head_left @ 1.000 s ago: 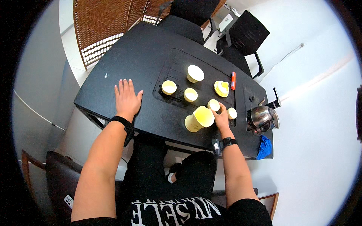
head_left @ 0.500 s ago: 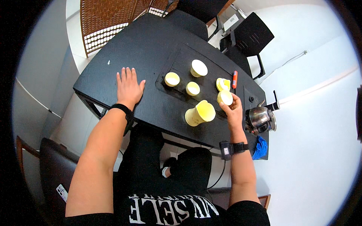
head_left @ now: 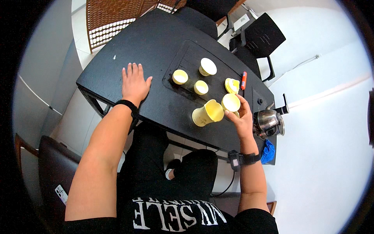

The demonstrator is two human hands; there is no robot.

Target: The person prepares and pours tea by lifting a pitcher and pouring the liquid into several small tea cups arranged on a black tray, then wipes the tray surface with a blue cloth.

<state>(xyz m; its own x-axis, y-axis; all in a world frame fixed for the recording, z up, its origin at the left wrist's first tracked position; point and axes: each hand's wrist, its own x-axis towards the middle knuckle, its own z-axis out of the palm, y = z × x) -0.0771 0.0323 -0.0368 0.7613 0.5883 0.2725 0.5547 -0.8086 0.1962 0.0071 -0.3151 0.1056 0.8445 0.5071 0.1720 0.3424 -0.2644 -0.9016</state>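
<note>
My left hand lies flat on the black table with its fingers spread and nothing in it. Between thumb and fingers, my right hand grips a small pale-yellow teacup, its white inside facing up. Just left of that cup stands a pale-yellow pitcher with a wavy rim. Farther back are two small teacups and a larger flared bowl. A yellow saucer-like piece with something on it sits beyond the held cup.
The tea things stand on and around a dark inset tray in the table. A red tube-shaped packet lies to the right. A steel kettle and a blue cloth are at the right end. Black chairs stand behind.
My right hand has brought the teacup nearer to me and slightly left, closer to the pitcher, and seems to have raised it. My left hand stays flat on the table.
</note>
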